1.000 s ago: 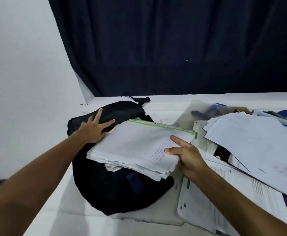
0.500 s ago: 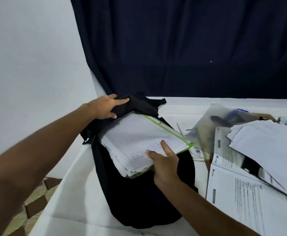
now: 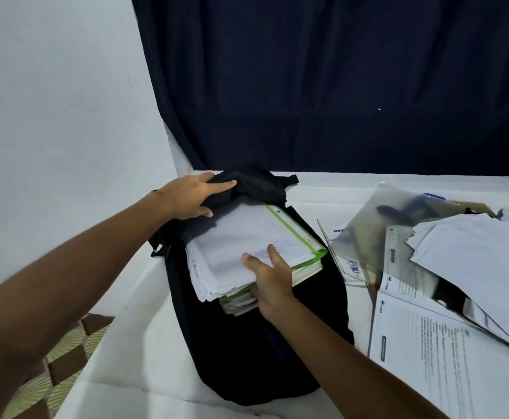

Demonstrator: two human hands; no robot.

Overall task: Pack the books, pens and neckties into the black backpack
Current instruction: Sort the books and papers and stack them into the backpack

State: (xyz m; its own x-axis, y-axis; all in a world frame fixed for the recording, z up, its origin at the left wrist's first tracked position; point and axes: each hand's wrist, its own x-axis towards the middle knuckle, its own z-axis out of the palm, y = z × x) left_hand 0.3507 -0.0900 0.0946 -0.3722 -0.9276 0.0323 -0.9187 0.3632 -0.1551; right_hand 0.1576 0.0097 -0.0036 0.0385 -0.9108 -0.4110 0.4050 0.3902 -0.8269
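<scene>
The black backpack (image 3: 247,352) lies on the white table, its opening at the far end. A stack of books and loose papers with a green-edged cover (image 3: 247,240) rests on top of it, its far edge under the raised flap. My left hand (image 3: 191,196) grips the black fabric of the flap at the far left. At the near edge of the stack, my right hand (image 3: 269,278) holds it with the thumb on top and the fingers underneath. Neckties cannot be made out.
More papers and printed booklets (image 3: 464,285) are piled at the right. A clear plastic pouch (image 3: 398,219) with dark items inside lies behind them. The table (image 3: 132,352) ends at the left, above a patterned floor (image 3: 62,358). A dark curtain hangs behind.
My left hand moved from the backpack's side to its flap and lifted it. My right hand pushed the stack away from me, toward the opening. The view shifted left.
</scene>
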